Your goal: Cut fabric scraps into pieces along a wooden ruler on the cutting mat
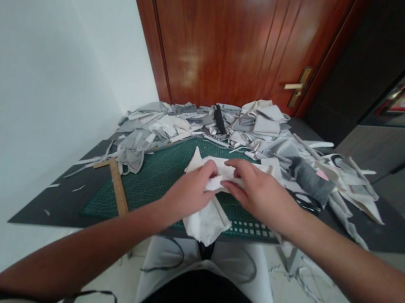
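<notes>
At the far left, a wooden ruler (pixel 118 186) lies on the dark worktop (pixel 56 204), along the left edge of a green cutting mat (pixel 154 177). Your left hand (pixel 189 193) is over the mat, its fingers pinched together on a piece of white cloth (pixel 207 223). The cloth's lower end hangs past the near edge of the worktop, and its upper part is spread flat on the mat. Your hands hide much of its middle.

Your right hand (pixel 258 190) rests on the same cloth, touching your left. Its fingers lie flat and point left. The thumb is hidden underneath, so you cannot tell whether this hand grips the cloth or only presses on it.

Behind both hands, a heap of grey and white cloth scraps (pixel 257 130) covers the back of the worktop. A black object (pixel 219 118) stands out in it, too small to make out. To the right lies a dark grey piece (pixel 310 182), with something black and partly hidden (pixel 307 202) just beside your right wrist. Your forearms are cut off at the bottom corners.
</notes>
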`<state>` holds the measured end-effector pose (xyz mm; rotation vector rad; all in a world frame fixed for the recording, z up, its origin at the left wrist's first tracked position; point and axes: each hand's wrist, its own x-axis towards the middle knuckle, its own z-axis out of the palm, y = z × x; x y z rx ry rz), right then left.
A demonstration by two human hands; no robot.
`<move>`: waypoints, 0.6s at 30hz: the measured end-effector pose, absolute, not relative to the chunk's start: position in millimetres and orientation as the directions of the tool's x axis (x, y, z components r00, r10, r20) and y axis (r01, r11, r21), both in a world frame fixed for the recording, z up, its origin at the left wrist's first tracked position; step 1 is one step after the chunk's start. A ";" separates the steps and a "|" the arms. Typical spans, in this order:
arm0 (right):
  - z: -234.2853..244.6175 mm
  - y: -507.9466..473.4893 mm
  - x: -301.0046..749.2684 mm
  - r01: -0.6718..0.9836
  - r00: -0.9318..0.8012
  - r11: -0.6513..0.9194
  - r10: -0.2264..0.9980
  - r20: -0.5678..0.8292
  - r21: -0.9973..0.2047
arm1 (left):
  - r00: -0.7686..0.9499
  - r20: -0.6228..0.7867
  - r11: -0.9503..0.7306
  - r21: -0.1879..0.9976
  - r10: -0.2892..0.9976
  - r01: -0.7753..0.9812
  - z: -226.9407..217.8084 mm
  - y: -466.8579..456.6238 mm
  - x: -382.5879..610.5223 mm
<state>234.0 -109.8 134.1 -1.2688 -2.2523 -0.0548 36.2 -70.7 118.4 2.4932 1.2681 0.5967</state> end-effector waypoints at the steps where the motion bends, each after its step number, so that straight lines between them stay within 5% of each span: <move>1: 141.9 -109.5 240.2 0.806 -0.443 0.566 0.772 0.456 -0.175 | 0.534 0.273 -0.598 0.430 0.800 0.676 128.2 -60.3 24.1; 8: 174.7 -96.5 309.7 0.869 -0.495 0.439 0.787 0.368 0.229 | 0.432 0.296 -0.485 0.135 0.852 0.864 189.3 -16.5 -53.9; 18: 261.1 -74.0 373.3 0.965 -0.036 -0.116 0.831 0.555 0.236 | 0.096 0.435 -0.108 0.003 0.895 0.994 242.9 15.2 -116.6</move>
